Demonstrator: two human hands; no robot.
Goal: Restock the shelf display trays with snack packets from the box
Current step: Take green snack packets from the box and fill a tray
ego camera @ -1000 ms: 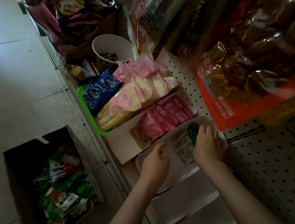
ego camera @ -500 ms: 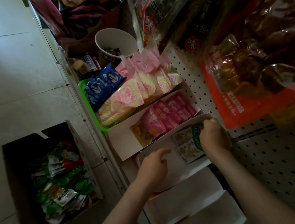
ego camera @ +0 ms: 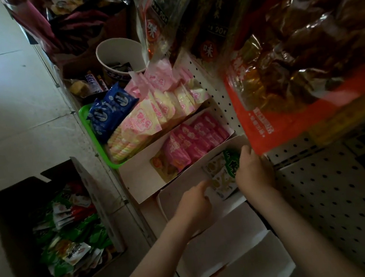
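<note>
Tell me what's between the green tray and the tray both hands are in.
One white tray of pink packets, per the head view.

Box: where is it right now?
Head view, lower left: the box stands open on the floor, left of the white tray where the right hand grips packets.

- display tray: plain white card
- snack packets at its back end: white, printed green
- pink packets noted in neighbouring tray
- basket: bright green rim; blue packets marked white, yellow-and-pink packets inside
- box: brown; loose packets green, red, white
- back panel: white, black-dotted
- hanging bag: orange-red
</note>
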